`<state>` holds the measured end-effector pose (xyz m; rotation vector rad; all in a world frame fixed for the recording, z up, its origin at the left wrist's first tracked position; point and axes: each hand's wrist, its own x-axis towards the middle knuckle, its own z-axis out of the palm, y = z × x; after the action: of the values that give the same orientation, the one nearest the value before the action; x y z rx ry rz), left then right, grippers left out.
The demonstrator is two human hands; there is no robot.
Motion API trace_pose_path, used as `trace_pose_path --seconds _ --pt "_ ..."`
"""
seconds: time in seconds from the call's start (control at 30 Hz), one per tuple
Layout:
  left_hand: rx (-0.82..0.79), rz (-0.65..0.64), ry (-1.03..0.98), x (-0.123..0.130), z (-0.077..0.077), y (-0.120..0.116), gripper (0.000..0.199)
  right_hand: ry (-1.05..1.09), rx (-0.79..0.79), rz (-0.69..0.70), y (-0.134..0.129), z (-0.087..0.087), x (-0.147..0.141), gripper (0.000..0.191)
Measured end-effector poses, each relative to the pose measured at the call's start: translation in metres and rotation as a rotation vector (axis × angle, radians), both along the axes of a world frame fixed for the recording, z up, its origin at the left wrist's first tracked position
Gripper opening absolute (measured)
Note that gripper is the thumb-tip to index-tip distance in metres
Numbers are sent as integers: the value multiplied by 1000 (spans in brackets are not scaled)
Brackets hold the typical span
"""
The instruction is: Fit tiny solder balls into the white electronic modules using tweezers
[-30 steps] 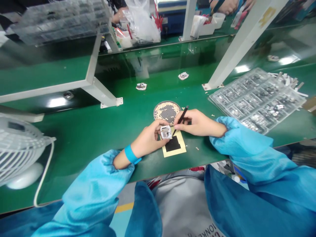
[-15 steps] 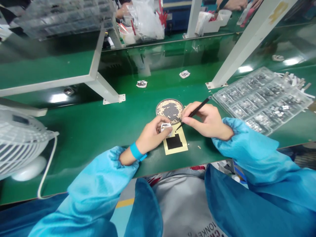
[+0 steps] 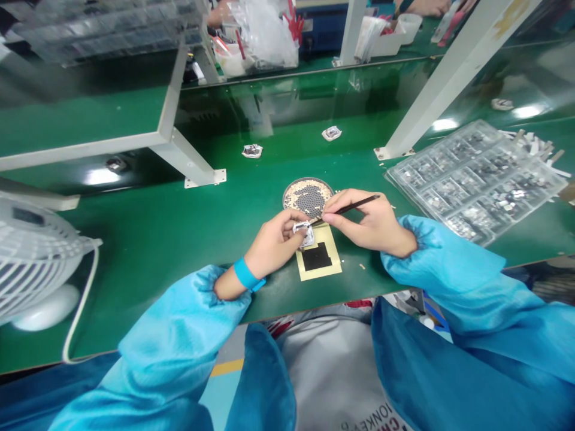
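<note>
Between the thumb and fingers of my left hand [image 3: 279,240] is a small white housing [image 3: 307,236] with dark parts inside. My right hand [image 3: 365,220] pinches slim black tweezers [image 3: 357,205], tilted down to the left. Their tip meets the upper right part of the housing, though what it touches there is too small to tell. Under the housing lies a pale yellow sheet [image 3: 321,274] with a black patch [image 3: 317,257]. Just behind both hands sits a round grey perforated dish [image 3: 309,196] strewn with small beige pieces.
Two similar white housings [image 3: 332,133] lie farther back on the green bench. A clear compartment box [image 3: 478,179] of small parts stands on the right, a white fan [image 3: 40,257] on the left. White shelf legs [image 3: 197,158] rise from the bench. A co-worker's hand [image 3: 429,7] shows at the back.
My right hand has shifted left, bringing the tweezers from above the yellow sheet to the white housing. The tweezers lie flatter now. My left hand keeps its hold, almost unmoved.
</note>
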<state>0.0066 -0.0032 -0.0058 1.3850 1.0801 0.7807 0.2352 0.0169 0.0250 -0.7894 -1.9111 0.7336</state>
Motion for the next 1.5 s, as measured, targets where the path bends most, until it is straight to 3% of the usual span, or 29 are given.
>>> trace_pose_path --seconds 0.57,0.9,1.5 --pt "7 14 24 0 -1 -1 23 -17 42 36 -1 -4 -2 8" --pt "-18 28 -22 0 2 0 24 -62 41 23 -3 5 2 9" --pt "-33 47 -38 1 2 1 25 -73 114 33 -3 3 1 7"
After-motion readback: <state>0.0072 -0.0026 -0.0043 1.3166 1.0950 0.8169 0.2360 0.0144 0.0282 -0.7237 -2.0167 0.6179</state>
